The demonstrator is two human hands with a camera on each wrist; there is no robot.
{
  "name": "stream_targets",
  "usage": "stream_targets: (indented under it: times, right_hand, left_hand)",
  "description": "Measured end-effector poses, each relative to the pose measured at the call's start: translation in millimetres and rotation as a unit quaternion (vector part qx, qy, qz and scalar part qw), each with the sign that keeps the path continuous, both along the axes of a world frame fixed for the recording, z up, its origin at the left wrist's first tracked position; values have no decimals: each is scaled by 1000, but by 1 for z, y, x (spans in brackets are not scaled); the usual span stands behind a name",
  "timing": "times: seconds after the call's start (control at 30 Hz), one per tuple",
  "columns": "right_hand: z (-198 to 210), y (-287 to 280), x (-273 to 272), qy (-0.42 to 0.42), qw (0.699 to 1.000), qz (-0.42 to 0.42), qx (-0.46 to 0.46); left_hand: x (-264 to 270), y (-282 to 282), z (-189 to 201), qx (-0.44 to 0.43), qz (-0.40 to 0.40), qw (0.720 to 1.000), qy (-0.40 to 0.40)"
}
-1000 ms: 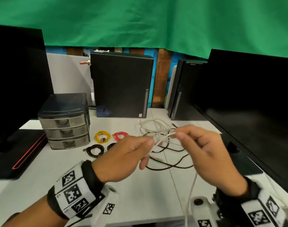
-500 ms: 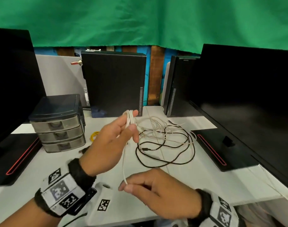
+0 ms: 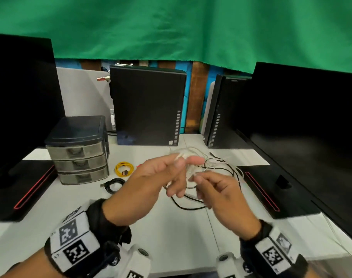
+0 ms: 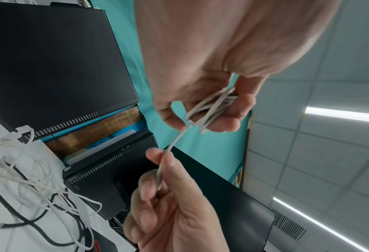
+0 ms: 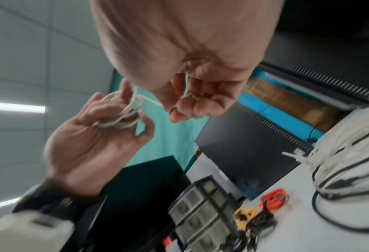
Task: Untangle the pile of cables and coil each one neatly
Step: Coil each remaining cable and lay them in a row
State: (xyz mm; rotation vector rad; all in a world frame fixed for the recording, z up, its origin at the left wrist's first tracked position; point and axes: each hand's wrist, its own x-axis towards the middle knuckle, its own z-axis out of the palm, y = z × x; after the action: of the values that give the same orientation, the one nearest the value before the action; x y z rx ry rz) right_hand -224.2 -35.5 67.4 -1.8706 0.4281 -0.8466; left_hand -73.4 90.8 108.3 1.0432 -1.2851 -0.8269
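Desk surface: white, backed by a green curtain. Black monitors at both sides; two upright black computer cases behind. Grey three-drawer organiser at left. Coiled yellow cable, red cable and black cable lie near it. Tangled pile of white and black cables lies under the hands. Left hand: fingers curled round white cable loops. Right hand: pinches the same cable's free strand, just beside.
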Motion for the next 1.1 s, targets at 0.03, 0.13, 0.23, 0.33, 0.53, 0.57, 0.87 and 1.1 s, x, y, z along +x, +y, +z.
stream_targets:
  times: [0.03,0.13,0.23,0.33,0.53,0.57,0.87,1.1]
  right_hand:
    - [-5,8,3,21,1000,11,18]
    - [-7,37,9,58,992,67,87]
    - [6,54,7,61,971,129,192]
    - [19,55,-1,27,941,191,279]
    - [24,53,-6,-21,957,204,205]
    - [24,51,-6,-36,975,163,148]
    - [5,19,-5,-19,988,5,-154]
    - [0,8,-5,-8,990,10,-137]
  left_hand:
    - [1,-1,-1,0,12,1000,15]
    - [-4,-4,-9,3,21,999,36]
    - [-15,-5,-21,3,58,997,-53]
    - [-18,-7,-28,-63,129,982,-126]
    - [-6,-14,-29,-56,180,980,-62]
    - [-5,-15,-32,-52,181,980,-56]
    - [-17,-16,-26,55,137,985,86]
    - [-20,-24,-35,128,111,969,182]
